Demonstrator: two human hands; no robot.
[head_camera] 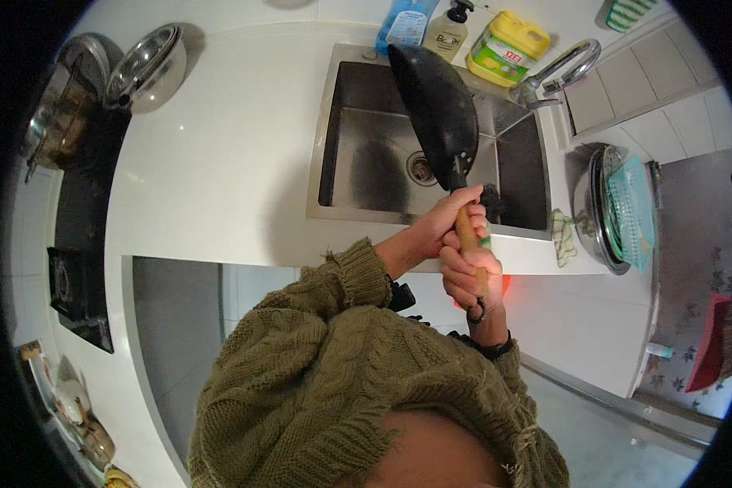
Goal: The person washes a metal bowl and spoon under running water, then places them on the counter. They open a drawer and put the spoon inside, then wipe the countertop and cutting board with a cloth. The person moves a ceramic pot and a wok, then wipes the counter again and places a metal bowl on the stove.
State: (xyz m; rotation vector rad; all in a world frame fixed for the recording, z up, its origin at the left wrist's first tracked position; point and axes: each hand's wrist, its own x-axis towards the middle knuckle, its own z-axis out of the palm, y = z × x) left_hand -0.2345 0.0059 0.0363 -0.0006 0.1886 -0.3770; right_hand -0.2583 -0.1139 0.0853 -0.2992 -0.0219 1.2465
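A black wok is held up over the stainless-steel sink, tilted on edge so its side faces me. My left hand grips its wooden handle close to the metal joint. Lower on the same handle, near the hanging ring, my right hand is closed around the wood. A small bit of green shows beside my right hand; I cannot tell what it is. The drain is partly covered by the wok.
Behind the sink stand a blue bottle, a pump bottle, a yellow detergent jug and the faucet. At right are a cloth and stacked basins with a blue basket. Metal bowls lean at left.
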